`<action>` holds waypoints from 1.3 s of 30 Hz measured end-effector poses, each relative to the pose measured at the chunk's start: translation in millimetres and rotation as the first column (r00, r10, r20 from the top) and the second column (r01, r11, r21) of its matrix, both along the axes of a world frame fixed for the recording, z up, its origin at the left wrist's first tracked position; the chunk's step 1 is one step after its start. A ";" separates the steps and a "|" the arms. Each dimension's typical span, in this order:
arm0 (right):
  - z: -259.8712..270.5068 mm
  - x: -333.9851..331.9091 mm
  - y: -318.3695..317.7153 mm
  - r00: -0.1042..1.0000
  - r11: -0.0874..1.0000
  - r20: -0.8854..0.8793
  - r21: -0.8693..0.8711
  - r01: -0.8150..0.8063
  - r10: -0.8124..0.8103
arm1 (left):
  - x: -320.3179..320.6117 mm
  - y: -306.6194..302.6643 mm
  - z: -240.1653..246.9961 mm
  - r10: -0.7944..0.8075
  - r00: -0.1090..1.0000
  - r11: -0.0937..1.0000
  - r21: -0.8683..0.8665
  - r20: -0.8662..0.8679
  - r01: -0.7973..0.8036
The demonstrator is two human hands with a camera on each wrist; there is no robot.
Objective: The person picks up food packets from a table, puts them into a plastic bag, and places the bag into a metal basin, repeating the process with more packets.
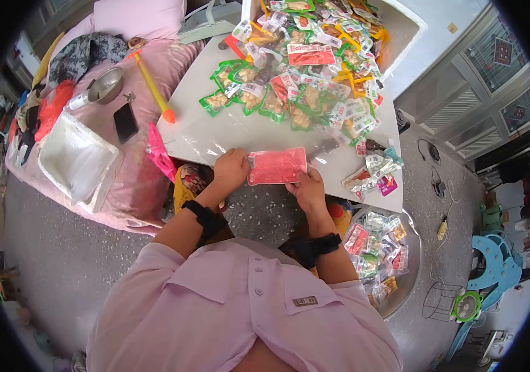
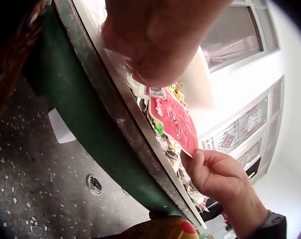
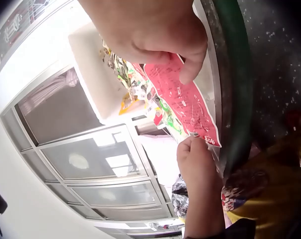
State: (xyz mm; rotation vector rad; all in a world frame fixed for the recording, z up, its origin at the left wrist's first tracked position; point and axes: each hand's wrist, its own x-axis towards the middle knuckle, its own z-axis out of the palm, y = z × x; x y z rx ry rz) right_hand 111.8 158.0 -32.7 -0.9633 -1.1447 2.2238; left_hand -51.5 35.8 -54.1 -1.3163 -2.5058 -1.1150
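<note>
A flat red packet (image 1: 277, 166) is held level between both hands above the table's near edge. My left hand (image 1: 231, 168) grips its left end, and my right hand (image 1: 308, 189) pinches its lower right corner between thumb and fingers. In the left wrist view the red packet (image 2: 174, 121) hangs between the left hand (image 2: 158, 42) and the pinching right hand (image 2: 215, 174). The right wrist view has the packet (image 3: 183, 99) under the right hand (image 3: 155, 35), with the left hand (image 3: 198, 164) closed at its other end.
Green, orange and red packets (image 1: 299, 105) are heaped at the table's back, spilling from a white foam box (image 1: 404, 28). A metal basin (image 1: 410, 273) of packets stands right, below the table (image 1: 197, 133). Left, a bed holds a foam box (image 1: 60, 155) and a phone (image 1: 125, 123).
</note>
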 end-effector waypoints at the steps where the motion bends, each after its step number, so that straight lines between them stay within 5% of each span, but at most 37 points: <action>1: 2.6 1.9 0.9 0.998 0.999 0.024 -0.002 -0.052 0.052 | 0.0 -0.3 0.6 0.006 1.000 1.000 -0.002 -0.003 -0.006; 8: -0.2 10.7 7.0 0.975 0.977 0.060 -0.017 -0.212 0.212 | 0.5 0.0 3.1 0.009 1.000 0.998 -0.055 0.016 -0.008; 19: -5.3 7.3 -3.3 0.996 0.997 -0.040 0.008 -0.079 0.080 | 4.8 3.2 15.9 0.003 0.965 0.999 -0.053 0.261 0.011; 26: -11.0 -13.9 -20.2 0.990 0.983 -0.026 0.121 0.137 -0.135 | 18.5 10.0 32.9 -0.095 0.995 0.991 -0.092 -0.016 0.093; 29: -14.9 -22.3 -28.3 0.993 0.991 -0.069 0.089 0.099 -0.093 | 26.3 13.5 30.6 -0.085 0.996 0.990 -0.112 0.000 0.085; 33: -15.5 -25.6 -26.8 0.944 0.949 0.183 0.106 -0.298 0.276 | 32.3 13.4 27.4 -0.109 0.994 0.994 -0.029 0.024 0.110; 37: -12.1 -23.0 -9.6 0.871 0.863 0.295 0.211 -0.459 0.392 | 30.7 6.8 28.7 -0.128 0.992 0.991 -0.048 0.007 0.128; 39: -12.1 -32.9 -11.9 0.902 0.908 0.199 0.097 -0.408 0.384 | 30.9 6.9 25.6 -0.125 0.992 0.991 -0.039 -0.003 0.125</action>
